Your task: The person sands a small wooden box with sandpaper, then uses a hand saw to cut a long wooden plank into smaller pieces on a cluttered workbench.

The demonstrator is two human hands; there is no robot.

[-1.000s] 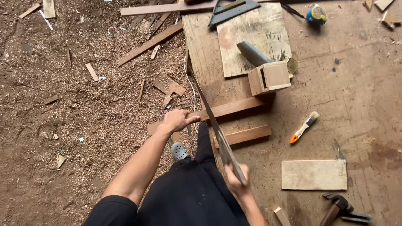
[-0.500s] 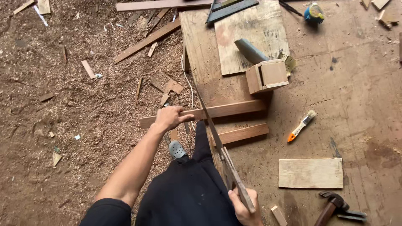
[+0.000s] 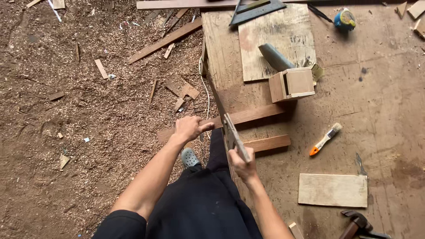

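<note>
Head view: the left hand (image 3: 189,128) presses down with curled fingers on a long wooden strip (image 3: 248,116) that lies across a low plank platform (image 3: 221,48), while the right hand (image 3: 241,164) is closed around the handle of a handsaw (image 3: 230,132), whose blade crosses the strip just beside the left thumb. A second, shorter strip (image 3: 268,143) lies just nearer the person than the long strip, and a small wooden box (image 3: 292,83) sits just beyond the long strip on the platform, next to a grey tube (image 3: 275,56). To the right of the strip, on the bare floor, lie an orange-handled brush (image 3: 325,139), a pale board (image 3: 333,190) and a hammer (image 3: 354,223) (only partly in frame). Sawdust (image 3: 66,115) covers the floor left of the strip. The likeliest trouble is the blade skipping toward the left thumb, which sits so close; the strip could also pivot, being pinned only by hand.
</note>
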